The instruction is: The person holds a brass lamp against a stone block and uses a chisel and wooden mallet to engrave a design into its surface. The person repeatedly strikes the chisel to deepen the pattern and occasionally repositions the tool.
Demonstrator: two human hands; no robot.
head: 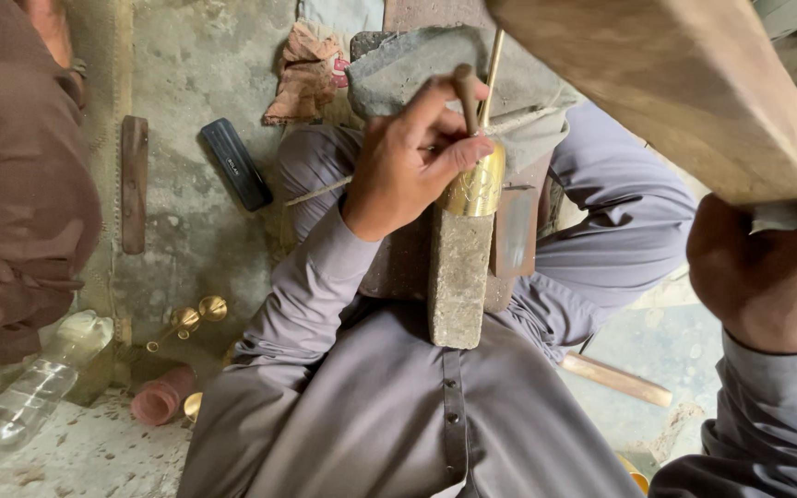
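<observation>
My left hand point(408, 161) pinches a thin punch point(466, 97) upright, its tip against the brass cup point(475, 184) just under my fingertips, on a stone block point(458, 277). My right hand point(772, 267) is clenched around a raised wooden mallet point(684, 78).

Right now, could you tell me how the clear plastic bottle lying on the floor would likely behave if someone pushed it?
The clear plastic bottle lies on its side, so a push would probably roll it. It looks thin-walled and mostly empty, so likely light and easy to dent. The rough concrete floor might stop it soon.
</observation>
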